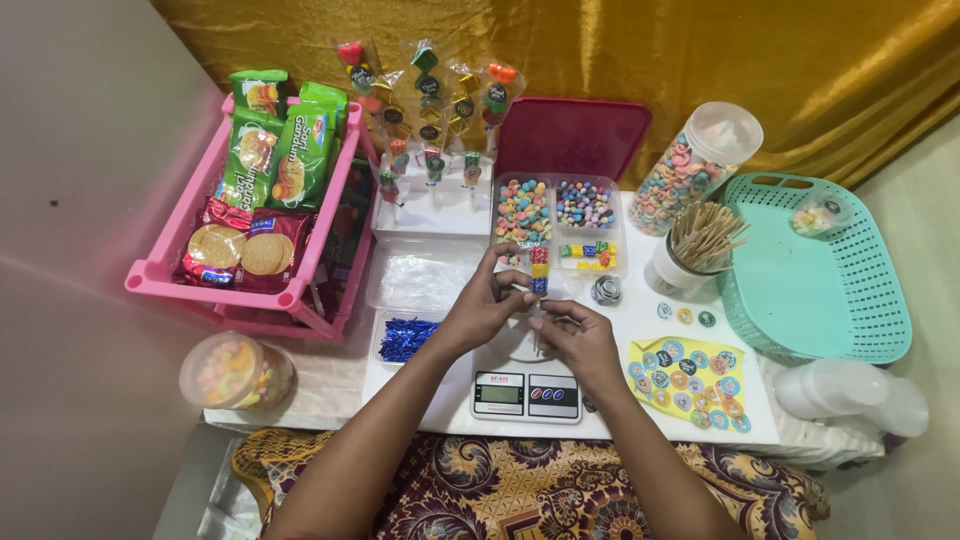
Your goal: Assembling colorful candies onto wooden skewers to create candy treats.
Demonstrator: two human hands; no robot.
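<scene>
My left hand (484, 305) and my right hand (575, 338) meet over a white digital scale (527, 392). Between their fingertips they hold a thin wooden stick with small coloured cube candies (539, 271) threaded on it, standing upright. The left fingers pinch the stick near the candies; the right fingers grip its lower part. Just behind is a clear divided tray (553, 215) of coloured candies. A cup of wooden sticks (698, 243) stands to the right.
A pink rack of biscuit packets (252, 190) is at left, finished candy sticks (432, 110) stand at the back, and a clear jar of ring candies (686, 170), a teal basket (820, 265), a yellow sticker sheet (688, 375) and blue twist ties (404, 337) lie around.
</scene>
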